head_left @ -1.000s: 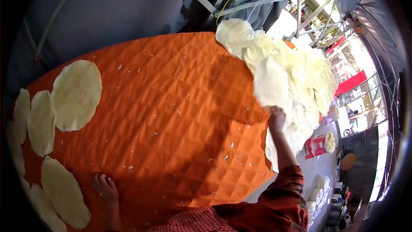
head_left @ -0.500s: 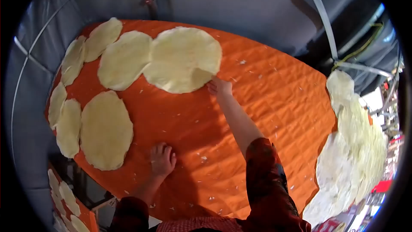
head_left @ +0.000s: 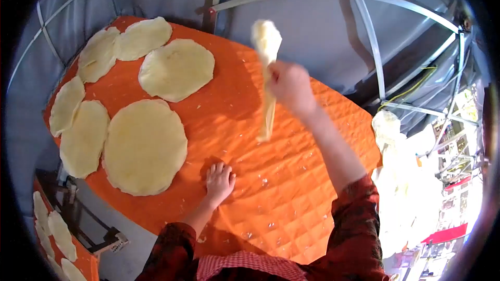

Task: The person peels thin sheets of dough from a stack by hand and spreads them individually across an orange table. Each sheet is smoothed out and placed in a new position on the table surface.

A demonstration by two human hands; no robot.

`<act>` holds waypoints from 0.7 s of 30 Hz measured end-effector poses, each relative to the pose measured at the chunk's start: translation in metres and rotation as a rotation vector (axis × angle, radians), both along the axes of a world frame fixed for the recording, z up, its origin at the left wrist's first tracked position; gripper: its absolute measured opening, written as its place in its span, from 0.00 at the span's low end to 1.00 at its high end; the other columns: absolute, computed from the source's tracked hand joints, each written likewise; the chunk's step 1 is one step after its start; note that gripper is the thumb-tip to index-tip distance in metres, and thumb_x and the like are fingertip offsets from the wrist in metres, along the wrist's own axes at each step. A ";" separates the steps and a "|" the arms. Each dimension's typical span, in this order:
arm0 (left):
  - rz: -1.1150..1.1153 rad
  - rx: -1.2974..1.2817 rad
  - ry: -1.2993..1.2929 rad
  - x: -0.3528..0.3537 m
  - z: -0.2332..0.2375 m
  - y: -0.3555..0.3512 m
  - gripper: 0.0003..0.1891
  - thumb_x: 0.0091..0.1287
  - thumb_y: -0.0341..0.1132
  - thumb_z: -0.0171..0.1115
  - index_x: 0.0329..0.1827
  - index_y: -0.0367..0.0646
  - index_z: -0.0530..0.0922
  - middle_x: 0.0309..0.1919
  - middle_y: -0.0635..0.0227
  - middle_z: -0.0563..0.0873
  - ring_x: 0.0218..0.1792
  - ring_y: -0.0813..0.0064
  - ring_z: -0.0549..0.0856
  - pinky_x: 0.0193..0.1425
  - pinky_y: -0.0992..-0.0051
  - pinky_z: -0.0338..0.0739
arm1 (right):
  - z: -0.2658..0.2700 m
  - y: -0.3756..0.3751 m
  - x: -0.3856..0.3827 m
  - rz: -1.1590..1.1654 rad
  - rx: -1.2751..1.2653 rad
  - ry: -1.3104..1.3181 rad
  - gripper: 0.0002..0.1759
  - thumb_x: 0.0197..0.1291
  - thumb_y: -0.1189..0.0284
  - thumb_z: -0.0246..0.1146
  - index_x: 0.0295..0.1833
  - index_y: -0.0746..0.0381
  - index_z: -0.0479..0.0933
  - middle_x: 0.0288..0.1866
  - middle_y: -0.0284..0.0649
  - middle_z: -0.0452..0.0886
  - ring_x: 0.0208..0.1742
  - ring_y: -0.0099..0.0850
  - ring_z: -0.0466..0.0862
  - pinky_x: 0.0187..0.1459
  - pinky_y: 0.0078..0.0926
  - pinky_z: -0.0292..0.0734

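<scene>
My right hand [head_left: 292,86] is closed around a thin round flatbread [head_left: 268,47], held up above the table. It hangs narrow and creased, part above the fist and part below. Low in the middle, my left hand [head_left: 220,182] lies with fingers spread on the orange quilted cloth [head_left: 291,198], holding nothing. The nearest bread to it is a large pale flatbread [head_left: 146,148], lying flat to its left. Behind that, another round flatbread [head_left: 177,70] lies near the far edge.
More flatbreads [head_left: 83,138] line the cloth's left edge, some overlapping. At the right edge sits a bright, overexposed pile of flatbreads [head_left: 401,192]. Grey sheeting on a metal frame [head_left: 364,31] closes off the back. A second orange surface with flatbreads [head_left: 62,234] stands lower left.
My right hand has lifted the far flatbread off the cloth and drawn it up and rightward, and the bread now hangs folded. My left hand stays on the cloth. The view has shifted.
</scene>
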State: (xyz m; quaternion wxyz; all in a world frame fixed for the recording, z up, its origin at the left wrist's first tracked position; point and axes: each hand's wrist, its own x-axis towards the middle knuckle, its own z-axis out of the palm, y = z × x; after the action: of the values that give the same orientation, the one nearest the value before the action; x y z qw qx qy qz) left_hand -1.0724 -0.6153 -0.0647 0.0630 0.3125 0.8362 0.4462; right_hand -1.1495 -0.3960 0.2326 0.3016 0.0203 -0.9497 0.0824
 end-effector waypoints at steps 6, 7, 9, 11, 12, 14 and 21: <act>-0.412 1.411 -1.699 0.002 0.082 -0.076 0.40 0.65 0.69 0.35 0.68 0.46 0.63 0.66 0.59 0.68 0.62 0.60 0.73 0.66 0.54 0.67 | -0.093 -0.170 0.179 0.142 0.114 -0.659 0.14 0.43 0.77 0.60 0.41 0.65 0.73 0.35 0.45 0.75 0.37 0.40 0.81 0.33 0.35 0.80; -0.321 1.351 -1.653 0.011 0.070 -0.083 0.41 0.65 0.70 0.36 0.70 0.47 0.60 0.67 0.60 0.68 0.63 0.59 0.71 0.67 0.56 0.66 | -0.117 -0.184 0.199 0.116 -0.029 -0.739 0.15 0.45 0.75 0.61 0.42 0.65 0.73 0.38 0.47 0.76 0.40 0.43 0.80 0.37 0.38 0.79; -0.211 1.273 -1.687 0.029 0.042 -0.101 0.42 0.65 0.71 0.35 0.72 0.48 0.57 0.67 0.61 0.66 0.65 0.59 0.68 0.68 0.58 0.64 | -0.151 -0.207 0.223 0.063 -0.266 -0.719 0.20 0.48 0.70 0.64 0.47 0.66 0.73 0.45 0.50 0.75 0.48 0.48 0.77 0.47 0.41 0.77; -0.163 1.269 -1.839 0.046 0.028 -0.116 0.43 0.65 0.71 0.33 0.73 0.47 0.54 0.68 0.61 0.65 0.67 0.62 0.66 0.68 0.58 0.63 | -0.170 -0.216 0.232 0.012 -0.425 -0.520 0.28 0.50 0.64 0.68 0.54 0.68 0.71 0.54 0.55 0.73 0.57 0.52 0.73 0.55 0.42 0.73; -0.193 1.201 -1.801 0.049 0.038 -0.119 0.43 0.65 0.71 0.33 0.73 0.47 0.54 0.68 0.61 0.65 0.66 0.62 0.67 0.68 0.58 0.64 | -0.183 -0.218 0.234 -0.042 -0.487 -0.541 0.38 0.49 0.55 0.69 0.60 0.66 0.66 0.62 0.52 0.68 0.62 0.52 0.68 0.60 0.45 0.68; -0.276 1.071 -1.713 0.048 0.058 -0.119 0.43 0.65 0.71 0.33 0.73 0.47 0.54 0.67 0.62 0.66 0.65 0.62 0.68 0.67 0.59 0.65 | -0.196 -0.224 0.236 -0.109 -0.472 -0.409 0.36 0.49 0.57 0.69 0.60 0.65 0.67 0.62 0.52 0.68 0.61 0.52 0.69 0.59 0.45 0.69; -0.413 0.962 -1.675 0.058 0.057 -0.118 0.32 0.70 0.62 0.41 0.69 0.49 0.61 0.62 0.64 0.71 0.60 0.65 0.72 0.60 0.57 0.71 | -0.215 -0.199 0.253 -0.030 -0.689 -0.342 0.30 0.51 0.61 0.67 0.58 0.64 0.70 0.61 0.51 0.71 0.59 0.48 0.73 0.59 0.38 0.71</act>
State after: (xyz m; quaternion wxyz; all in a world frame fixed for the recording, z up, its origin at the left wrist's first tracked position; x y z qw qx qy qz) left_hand -1.0146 -0.7333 -0.0073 0.5775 0.0277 0.1799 0.7958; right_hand -0.8965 -0.5953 0.0171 0.1292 -0.1102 -0.9031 0.3944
